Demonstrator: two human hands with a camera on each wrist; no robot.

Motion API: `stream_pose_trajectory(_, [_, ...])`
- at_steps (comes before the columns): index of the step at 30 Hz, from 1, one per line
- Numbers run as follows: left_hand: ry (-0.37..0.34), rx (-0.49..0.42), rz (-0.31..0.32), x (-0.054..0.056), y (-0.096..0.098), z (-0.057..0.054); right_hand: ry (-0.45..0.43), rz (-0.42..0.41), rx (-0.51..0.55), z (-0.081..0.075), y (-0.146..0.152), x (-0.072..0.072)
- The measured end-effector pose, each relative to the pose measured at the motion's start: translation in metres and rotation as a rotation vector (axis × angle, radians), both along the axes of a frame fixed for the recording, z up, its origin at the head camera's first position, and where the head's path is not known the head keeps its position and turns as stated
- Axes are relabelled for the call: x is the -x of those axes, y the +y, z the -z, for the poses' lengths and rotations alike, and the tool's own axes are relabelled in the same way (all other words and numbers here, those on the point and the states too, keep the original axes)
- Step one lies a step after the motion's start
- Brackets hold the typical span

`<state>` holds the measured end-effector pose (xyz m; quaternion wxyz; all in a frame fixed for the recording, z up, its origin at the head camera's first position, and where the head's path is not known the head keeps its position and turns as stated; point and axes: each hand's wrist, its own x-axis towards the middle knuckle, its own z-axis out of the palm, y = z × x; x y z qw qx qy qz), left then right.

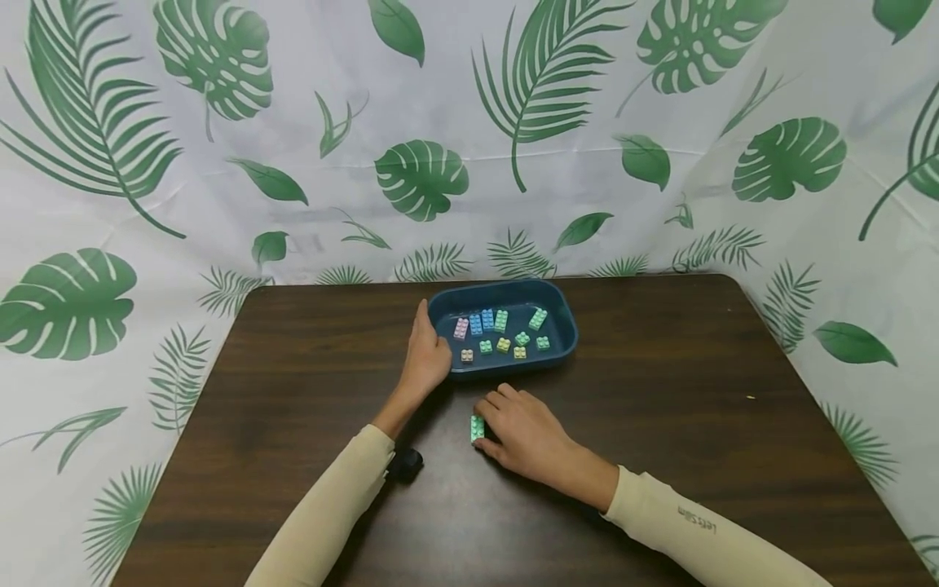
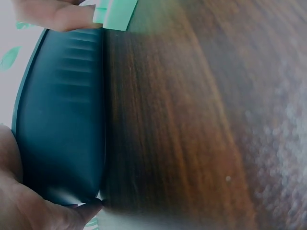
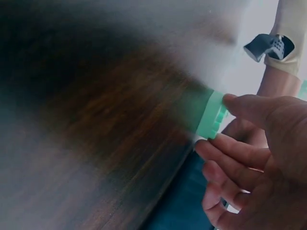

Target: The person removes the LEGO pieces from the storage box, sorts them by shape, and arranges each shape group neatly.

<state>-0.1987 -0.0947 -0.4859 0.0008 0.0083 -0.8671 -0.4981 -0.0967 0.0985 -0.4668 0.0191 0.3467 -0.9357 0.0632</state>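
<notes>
Screened-off tabletop station; home, lab or workshop, cannot tell. White cloth point(image 1: 421, 179) with green leaf print hangs beyond far edge and both side edges of dark wood-grain table point(image 1: 660, 367).

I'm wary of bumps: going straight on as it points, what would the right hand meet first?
The right hand would likely meet the tray first, near the left hand, though heights are hard to judge.
</notes>
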Motion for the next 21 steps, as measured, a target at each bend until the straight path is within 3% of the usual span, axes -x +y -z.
stream_pose_trajectory(7, [0.012, 0.002, 0.002, -0.002, 0.002, -0.004, 0.012, 0.022, 0.022, 0.0, 0.002, -0.001])
stream_pose_trajectory(13, [0.02, 0.004, 0.002, -0.002, 0.002, -0.003, 0.069, 0.072, 0.134, -0.014, 0.012, 0.002])
stream_pose_trajectory(16, [0.023, -0.007, 0.003, -0.003, 0.002, -0.003, 0.13, 0.105, 0.237, -0.027, 0.024, 0.015])
stream_pose_trajectory(21, [0.014, -0.02, 0.008, -0.003, 0.001, -0.003, 0.269, 0.198, 0.377, -0.049, 0.049, 0.05])
